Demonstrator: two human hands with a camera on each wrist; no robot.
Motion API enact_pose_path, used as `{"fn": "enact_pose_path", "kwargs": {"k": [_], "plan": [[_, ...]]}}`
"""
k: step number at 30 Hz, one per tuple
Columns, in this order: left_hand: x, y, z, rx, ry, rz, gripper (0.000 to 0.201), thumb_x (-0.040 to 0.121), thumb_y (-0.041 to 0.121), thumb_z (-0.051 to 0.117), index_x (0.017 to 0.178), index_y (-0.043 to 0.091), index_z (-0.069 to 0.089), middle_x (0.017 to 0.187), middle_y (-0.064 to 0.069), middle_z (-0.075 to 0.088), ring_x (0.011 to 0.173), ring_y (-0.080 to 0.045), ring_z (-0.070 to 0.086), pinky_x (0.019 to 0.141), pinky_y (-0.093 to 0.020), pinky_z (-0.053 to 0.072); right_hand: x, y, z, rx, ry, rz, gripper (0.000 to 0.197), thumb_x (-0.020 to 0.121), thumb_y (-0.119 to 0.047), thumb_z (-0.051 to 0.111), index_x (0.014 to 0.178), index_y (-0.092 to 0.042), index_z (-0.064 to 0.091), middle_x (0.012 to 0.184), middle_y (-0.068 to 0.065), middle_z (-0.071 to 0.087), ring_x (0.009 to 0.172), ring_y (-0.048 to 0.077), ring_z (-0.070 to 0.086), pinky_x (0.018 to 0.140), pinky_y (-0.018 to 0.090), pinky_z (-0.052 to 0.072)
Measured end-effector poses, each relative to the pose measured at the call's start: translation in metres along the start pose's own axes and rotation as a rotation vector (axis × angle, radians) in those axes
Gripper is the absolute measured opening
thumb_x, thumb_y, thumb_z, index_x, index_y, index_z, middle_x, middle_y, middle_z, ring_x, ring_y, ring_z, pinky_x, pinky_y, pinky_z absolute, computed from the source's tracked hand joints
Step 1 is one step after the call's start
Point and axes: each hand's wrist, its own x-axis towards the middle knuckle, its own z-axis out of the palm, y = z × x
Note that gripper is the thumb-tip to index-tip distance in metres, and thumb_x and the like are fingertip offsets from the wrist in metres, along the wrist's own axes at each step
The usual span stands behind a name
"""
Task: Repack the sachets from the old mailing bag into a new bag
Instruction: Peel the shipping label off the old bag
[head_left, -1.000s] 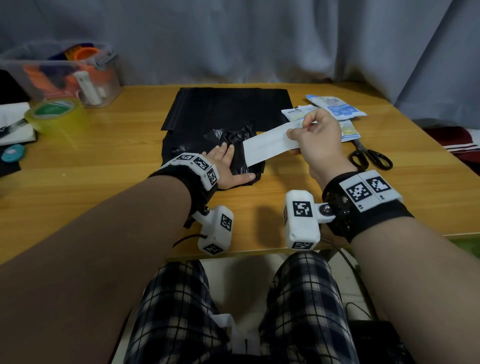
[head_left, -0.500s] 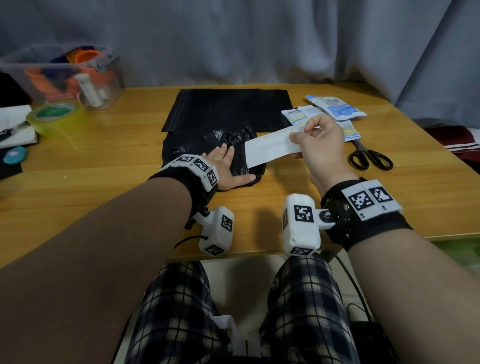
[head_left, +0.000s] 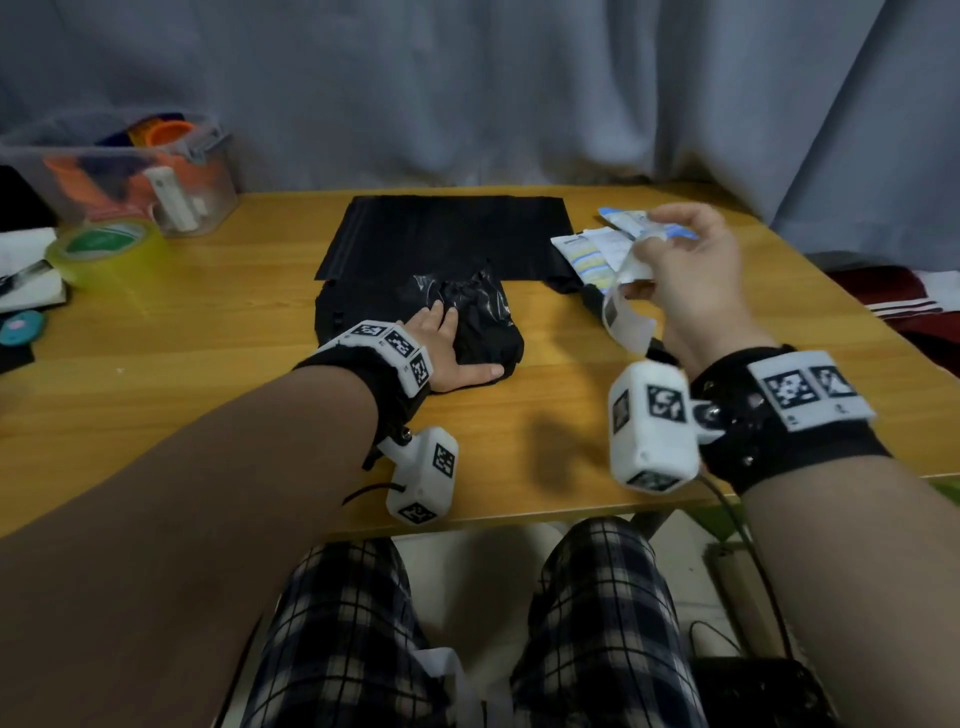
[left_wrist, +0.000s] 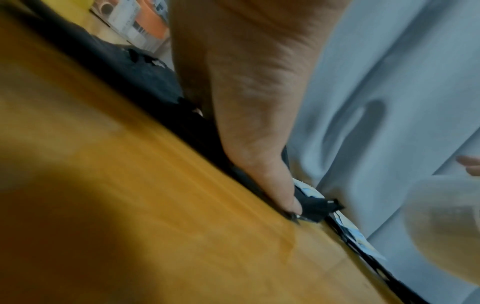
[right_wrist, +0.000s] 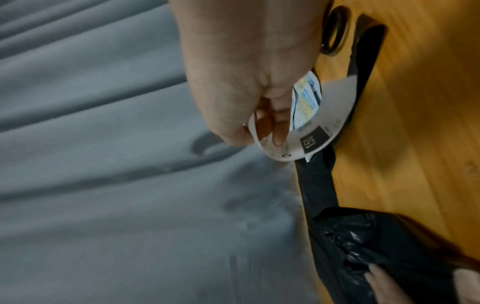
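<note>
My left hand (head_left: 447, 343) lies flat, fingers straight, pressing on the crumpled old black mailing bag (head_left: 483, 322) at the table's middle. The left wrist view shows its thumb (left_wrist: 259, 144) down on the black plastic (left_wrist: 155, 82). My right hand (head_left: 644, 254) is raised to the right and pinches a curled white shipping label (head_left: 626, 317), seen close with its printed side (right_wrist: 311, 139). The new black bag (head_left: 447, 234) lies flat behind the old one. Several blue-and-white sachets (head_left: 587, 254) sit right of it, partly hidden by my right hand.
A clear plastic box (head_left: 119, 176) of tools stands at the back left, with a yellow-green tape roll (head_left: 98, 249) in front of it. Black scissors (right_wrist: 335, 30) lie under my right hand. A grey curtain hangs behind the wooden table (head_left: 208, 322).
My right hand has pulled the white label away from the old bag, moving right and up; the label now curls free. The left hand stays flat on the bag.
</note>
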Motion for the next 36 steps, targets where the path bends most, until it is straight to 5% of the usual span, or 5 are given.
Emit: {"fn": "enact_pose_path", "kwargs": {"k": [6, 12, 24, 32, 36], "plan": [[-0.004, -0.012, -0.014, -0.208, 0.139, 0.132, 0.115, 0.069, 0.07, 0.062, 0.151, 0.02, -0.002, 0.159, -0.008, -0.002, 0.145, -0.028, 0.015, 0.117, -0.046, 0.02, -0.008, -0.001, 0.017, -0.093, -0.136, 0.082, 0.023, 0.089, -0.007, 0.054, 0.108, -0.018, 0.061, 0.09, -0.003, 0.056, 0.079, 0.016, 0.058, 0.061, 0.028, 0.054], [-0.021, -0.009, -0.045, -0.362, 0.514, 0.29, 0.045, 0.089, 0.059, 0.043, 0.122, 0.032, 0.056, 0.135, 0.002, 0.047, 0.13, -0.022, 0.035, 0.109, -0.041, 0.022, -0.006, -0.017, 0.031, -0.267, -0.167, -0.057, 0.018, 0.089, -0.017, 0.055, 0.106, -0.021, 0.061, 0.107, 0.004, 0.058, 0.079, 0.01, 0.057, 0.054, 0.019, 0.05], [-0.044, 0.026, -0.066, -0.249, 0.9, 0.338, 0.032, 0.079, 0.055, 0.058, 0.092, 0.026, 0.055, 0.098, 0.01, 0.045, 0.104, -0.015, 0.041, 0.094, -0.035, 0.022, -0.002, -0.03, 0.045, -0.698, -0.182, -0.185, 0.026, 0.081, -0.039, 0.053, 0.082, -0.013, 0.058, 0.07, -0.004, 0.053, 0.077, 0.02, 0.053, 0.068, 0.034, 0.043], [-0.045, 0.034, -0.079, -0.172, 0.942, 0.308, 0.017, 0.09, 0.035, 0.053, 0.086, 0.024, 0.066, 0.11, 0.007, 0.052, 0.114, -0.019, 0.039, 0.098, -0.038, 0.018, 0.002, -0.043, 0.019, -0.683, -0.383, -0.011, 0.069, 0.079, -0.072, 0.045, 0.096, -0.008, 0.065, 0.09, 0.002, 0.063, 0.081, 0.015, 0.057, 0.078, 0.035, 0.047], [-0.045, 0.029, -0.082, -0.539, 0.782, 0.245, 0.018, 0.085, 0.046, 0.06, 0.077, 0.03, 0.064, 0.108, 0.011, 0.05, 0.115, -0.016, 0.039, 0.094, -0.033, 0.022, -0.001, -0.041, 0.001, -0.516, -0.409, -0.072, 0.036, 0.08, -0.042, 0.07, 0.097, -0.013, 0.059, 0.1, 0.004, 0.065, 0.089, 0.017, 0.059, 0.078, 0.028, 0.047]]}}
